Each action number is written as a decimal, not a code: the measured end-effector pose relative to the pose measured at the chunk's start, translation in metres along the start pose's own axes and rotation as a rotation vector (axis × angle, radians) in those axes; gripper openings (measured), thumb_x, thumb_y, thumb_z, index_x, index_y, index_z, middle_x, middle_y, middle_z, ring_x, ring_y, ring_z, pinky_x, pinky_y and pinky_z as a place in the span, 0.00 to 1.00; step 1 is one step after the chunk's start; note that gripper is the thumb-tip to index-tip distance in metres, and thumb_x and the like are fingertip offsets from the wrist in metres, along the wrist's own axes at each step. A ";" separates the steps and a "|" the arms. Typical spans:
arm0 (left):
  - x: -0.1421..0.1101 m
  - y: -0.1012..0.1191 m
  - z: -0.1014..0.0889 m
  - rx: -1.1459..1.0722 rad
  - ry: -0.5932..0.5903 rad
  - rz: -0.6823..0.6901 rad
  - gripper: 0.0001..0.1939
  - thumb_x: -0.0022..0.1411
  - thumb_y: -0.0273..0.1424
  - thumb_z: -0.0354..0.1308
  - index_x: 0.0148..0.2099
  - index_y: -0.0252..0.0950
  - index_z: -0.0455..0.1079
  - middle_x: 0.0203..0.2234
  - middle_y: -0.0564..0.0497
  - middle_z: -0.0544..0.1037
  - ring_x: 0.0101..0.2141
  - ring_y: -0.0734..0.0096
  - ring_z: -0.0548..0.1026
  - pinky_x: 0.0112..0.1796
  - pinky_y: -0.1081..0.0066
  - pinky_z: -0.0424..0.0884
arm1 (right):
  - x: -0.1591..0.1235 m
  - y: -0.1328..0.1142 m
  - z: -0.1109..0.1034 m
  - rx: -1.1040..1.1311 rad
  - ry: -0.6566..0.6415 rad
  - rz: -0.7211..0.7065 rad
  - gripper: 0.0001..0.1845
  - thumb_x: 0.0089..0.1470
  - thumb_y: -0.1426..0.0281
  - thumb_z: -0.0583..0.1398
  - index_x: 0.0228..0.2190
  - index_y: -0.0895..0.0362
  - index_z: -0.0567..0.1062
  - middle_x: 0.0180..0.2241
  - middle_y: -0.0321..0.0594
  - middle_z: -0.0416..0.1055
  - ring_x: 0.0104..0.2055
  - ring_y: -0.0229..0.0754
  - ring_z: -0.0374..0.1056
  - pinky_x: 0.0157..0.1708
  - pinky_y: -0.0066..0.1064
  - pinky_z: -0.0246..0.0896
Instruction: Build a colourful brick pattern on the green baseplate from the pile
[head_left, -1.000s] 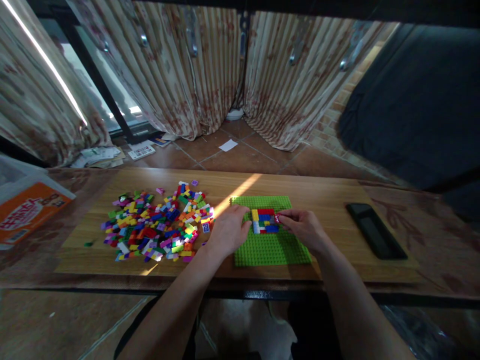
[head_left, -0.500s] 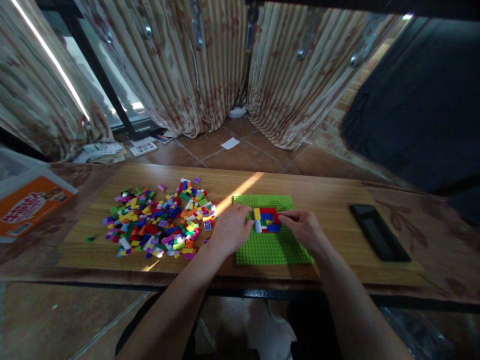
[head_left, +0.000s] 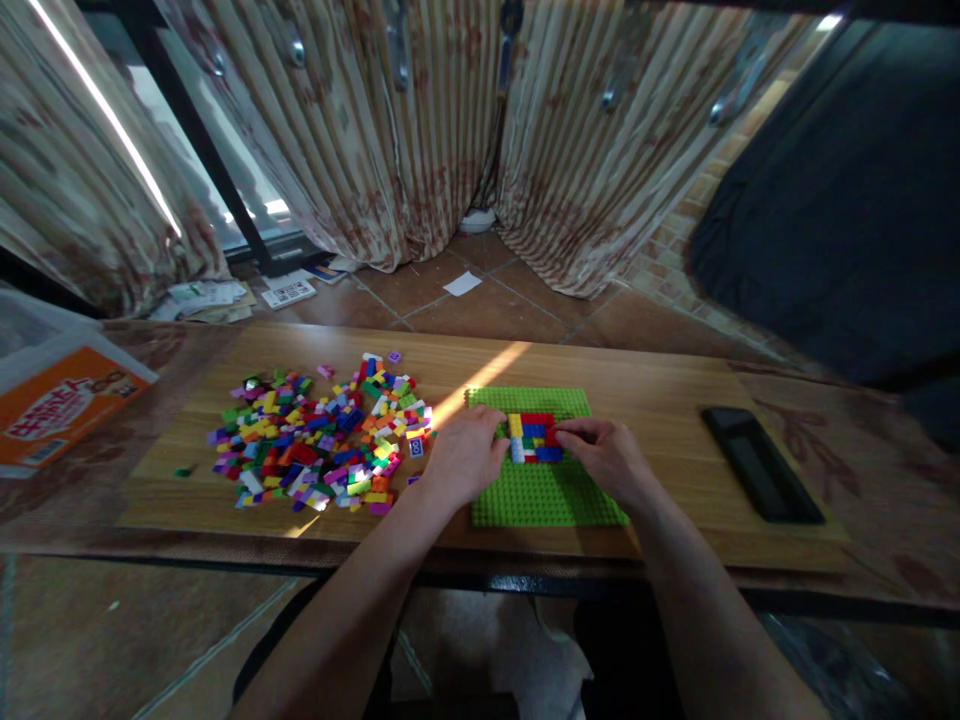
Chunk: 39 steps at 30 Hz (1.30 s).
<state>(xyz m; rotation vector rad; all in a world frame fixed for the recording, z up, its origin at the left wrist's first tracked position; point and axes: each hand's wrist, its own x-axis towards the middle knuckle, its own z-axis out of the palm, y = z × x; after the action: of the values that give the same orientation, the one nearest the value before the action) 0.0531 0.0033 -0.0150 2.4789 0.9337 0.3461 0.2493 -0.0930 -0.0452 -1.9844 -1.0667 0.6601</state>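
A green studded baseplate (head_left: 547,500) lies on the wooden board. On its upper middle stands a low block of toy bricks (head_left: 534,455) in yellow, red, blue, white and green. My right hand (head_left: 606,452) reaches in from the right, thumb and forefinger pinched at a red brick (head_left: 551,437) on the block's right side. Over the baseplate's left edge rests my left hand (head_left: 466,452), its fingers curled and their tips close to the block's left side. Whatever lies between those left fingers is hidden.
A wide heap of loose mixed bricks (head_left: 307,440) spreads to the left on the wooden board (head_left: 645,385). A black tray (head_left: 761,465) lies at the right. At the far left stands a clear box with an orange label (head_left: 75,405). A sunlight streak crosses the board.
Both hands stay almost where they were, with the right fingers still at the red brick. The whole view has shifted very slightly.
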 end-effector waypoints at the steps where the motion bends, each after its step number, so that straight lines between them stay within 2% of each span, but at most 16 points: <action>1: 0.000 0.000 0.000 0.004 -0.001 0.001 0.13 0.63 0.30 0.55 0.49 0.32 0.70 0.44 0.42 0.76 0.46 0.57 0.74 0.47 0.58 0.72 | 0.000 0.000 0.000 -0.013 -0.007 0.007 0.13 0.48 0.63 0.61 0.31 0.56 0.83 0.30 0.42 0.80 0.30 0.42 0.72 0.31 0.33 0.63; 7: -0.001 -0.001 0.000 0.007 0.002 0.008 0.14 0.63 0.30 0.54 0.49 0.32 0.70 0.44 0.42 0.76 0.46 0.57 0.74 0.48 0.58 0.71 | 0.001 0.002 -0.001 -0.019 -0.018 0.009 0.13 0.48 0.63 0.62 0.32 0.57 0.83 0.29 0.43 0.80 0.29 0.42 0.72 0.29 0.32 0.62; 18: -0.001 0.000 0.001 0.018 -0.003 0.005 0.13 0.63 0.30 0.55 0.49 0.32 0.71 0.44 0.42 0.76 0.46 0.57 0.74 0.47 0.58 0.72 | 0.002 0.003 0.002 0.012 -0.011 0.002 0.13 0.48 0.64 0.62 0.32 0.57 0.83 0.30 0.44 0.80 0.31 0.43 0.73 0.31 0.32 0.65; 25: 0.000 -0.001 0.001 0.021 -0.006 0.007 0.13 0.63 0.30 0.54 0.49 0.32 0.71 0.43 0.42 0.76 0.45 0.57 0.74 0.47 0.58 0.71 | 0.002 -0.002 0.001 -0.126 0.088 -0.013 0.13 0.50 0.62 0.60 0.32 0.56 0.82 0.30 0.42 0.80 0.32 0.44 0.73 0.33 0.34 0.64; 32: -0.001 0.000 0.001 0.018 -0.004 0.011 0.13 0.62 0.30 0.55 0.48 0.31 0.71 0.43 0.42 0.76 0.45 0.57 0.74 0.47 0.58 0.72 | -0.005 -0.015 0.000 -0.161 0.035 0.021 0.19 0.49 0.56 0.61 0.35 0.56 0.82 0.30 0.42 0.80 0.32 0.45 0.74 0.33 0.34 0.63; 39: 0.000 -0.001 0.001 0.024 -0.007 0.009 0.13 0.63 0.30 0.55 0.48 0.31 0.71 0.43 0.42 0.76 0.45 0.57 0.74 0.48 0.58 0.71 | -0.006 -0.020 -0.001 -0.252 0.051 0.008 0.16 0.51 0.59 0.60 0.32 0.55 0.82 0.30 0.42 0.80 0.31 0.45 0.74 0.32 0.34 0.62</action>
<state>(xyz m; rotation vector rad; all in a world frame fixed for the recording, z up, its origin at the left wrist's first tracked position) 0.0530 0.0029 -0.0166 2.5051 0.9294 0.3303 0.2372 -0.0917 -0.0277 -2.2086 -1.1574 0.4958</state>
